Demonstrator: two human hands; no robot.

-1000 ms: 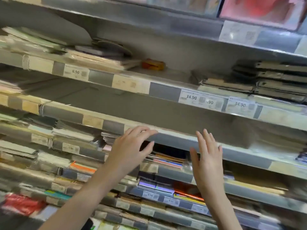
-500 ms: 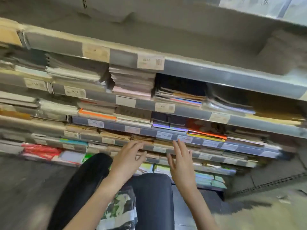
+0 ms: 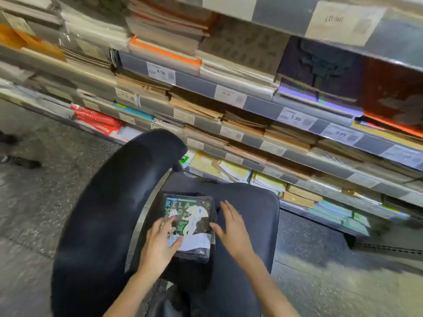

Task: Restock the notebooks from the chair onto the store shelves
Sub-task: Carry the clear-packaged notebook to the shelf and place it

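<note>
Notebooks [image 3: 191, 221], a small shrink-wrapped stack with a dark cover printed "RELAX" and a white figure, lie flat on the seat of the black chair [image 3: 249, 202], toward the seat's left edge, close under the curved backrest. Left hand [image 3: 160, 243]: fingers spread, palm down, resting on the near-left corner of the top cover; it covers that corner but is not closed around the stack. Right hand [image 3: 233, 227]: open, fingers loosely extended, thumb touching or just beside the stack's right edge; cannot tell whether it bears on the wrap. Neither hand has a pinch or lift on the stack yet. Store shelves [image 3: 251, 104] run behind the chair in several tiers, each with price tags along the front rail and packed with paper goods; image is motion-blurred there, titles not legible. No free slot for this stack can be made out from here. Progress, judged: this stack has yet to go up, and no other loose notebooks show on the seat, so it may be the last batch on the chair, though part of the seat is hidden by the forearms. Remaining: grip at both side edges, lift, find the matching shelf space, slide in.
</note>
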